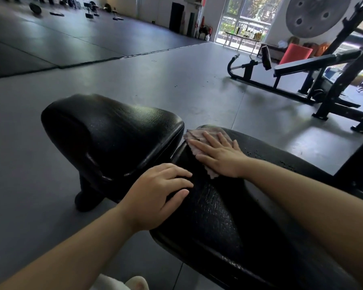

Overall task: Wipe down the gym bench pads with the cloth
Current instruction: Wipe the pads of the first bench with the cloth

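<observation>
The bench pads come in two pieces, and both are shiny black. On the left is the short seat pad point(113, 130), up and to the left of both hands. The left hand point(155, 195) rests on the near left edge of the long back pad point(228, 206), with its fingers loosely bent and holding nothing. Just past its fingertips is the thin gap point(177, 151) between the two pads. To the right and a bit farther away, the right hand point(220, 155) lies flat on the pinkish cloth point(199, 141), fingers straight, pressing it down on the far end of the back pad. The cloth sticks out from under the hand on the left, almost touching the seat pad.

The back pad is long, and it runs from the cloth back toward the person and off to the right. So most of the pad still to be wiped lies behind and to the right of the pressing hand. I think the right hand is the one to slide the cloth, since it is already on top of it. The left hand sits beside that path and might need to lift. Small water drops point(258, 152) shine on the pad right of the cloth. Far off on the right stands another bench point(306, 63), well out of the way
</observation>
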### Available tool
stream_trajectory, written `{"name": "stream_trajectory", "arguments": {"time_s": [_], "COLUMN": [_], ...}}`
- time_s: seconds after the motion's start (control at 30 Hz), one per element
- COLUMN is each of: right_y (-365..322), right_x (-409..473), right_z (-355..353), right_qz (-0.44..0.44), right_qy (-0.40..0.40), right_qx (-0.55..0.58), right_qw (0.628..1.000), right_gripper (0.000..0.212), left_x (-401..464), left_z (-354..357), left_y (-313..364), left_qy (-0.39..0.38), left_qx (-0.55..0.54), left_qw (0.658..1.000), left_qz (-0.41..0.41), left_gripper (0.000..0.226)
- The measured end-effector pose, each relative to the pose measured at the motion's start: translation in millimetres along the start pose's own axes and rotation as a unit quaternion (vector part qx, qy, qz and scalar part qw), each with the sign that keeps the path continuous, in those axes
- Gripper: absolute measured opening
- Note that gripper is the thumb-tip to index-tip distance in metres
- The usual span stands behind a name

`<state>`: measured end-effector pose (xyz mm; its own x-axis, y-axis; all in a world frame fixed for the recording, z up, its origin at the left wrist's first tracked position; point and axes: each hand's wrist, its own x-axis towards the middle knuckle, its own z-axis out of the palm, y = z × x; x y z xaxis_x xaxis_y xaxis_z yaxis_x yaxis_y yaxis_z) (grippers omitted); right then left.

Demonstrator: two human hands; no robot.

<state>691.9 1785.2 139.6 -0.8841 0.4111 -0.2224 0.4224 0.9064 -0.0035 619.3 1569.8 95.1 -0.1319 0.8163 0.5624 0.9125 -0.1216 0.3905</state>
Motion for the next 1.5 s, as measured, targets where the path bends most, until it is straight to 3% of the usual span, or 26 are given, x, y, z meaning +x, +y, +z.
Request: {"name": "stream_trajectory", "arguments": {"time_s": [0.27,0.37,0.57,0.7,0.93,1.13,1.5], "right_y": [13,-4,-32,-28,-22,-21,4], "right_x": [37,21,-71,-85,-10,30,31], "right_z": [-10,-6,14,10,6,0,-7], "right_qz": [0.137,0.098,-0.068,-0.071,-0.018,0.095,0.319], "right_qy": [0.015,0.017,-0.004,-0.019,0.058,0.059,0.054], "right_qx": [0.063,0.064,0.040,0.022,0.036,0.052,0.128], "right_qw": [0.989,0.993,0.997,0.997,0.997,0.992,0.938], "right_gripper": [0.054,0.053,0.044,0.046,0.050,0.055,0.062], "left_x": [3,3,3,5,7,10,36], "left_z": [0,-1,-1,-1,-1,-3,0], "left_y": [0,0,1,2,1,0,24], "left_qy": [0.003,-0.004,-0.012,-0.009,-0.008,-0.022,-0.070], "left_qx": [-0.024,-0.021,0.000,0.008,0.009,0.017,0.094], "left_qw": [1.000,1.000,1.000,1.000,1.000,1.000,0.992], "left_qz": [-0.005,-0.012,-0.009,0.004,0.003,0.009,-0.047], "left_gripper": [0.031,0.032,0.033,0.033,0.031,0.028,0.045]}}
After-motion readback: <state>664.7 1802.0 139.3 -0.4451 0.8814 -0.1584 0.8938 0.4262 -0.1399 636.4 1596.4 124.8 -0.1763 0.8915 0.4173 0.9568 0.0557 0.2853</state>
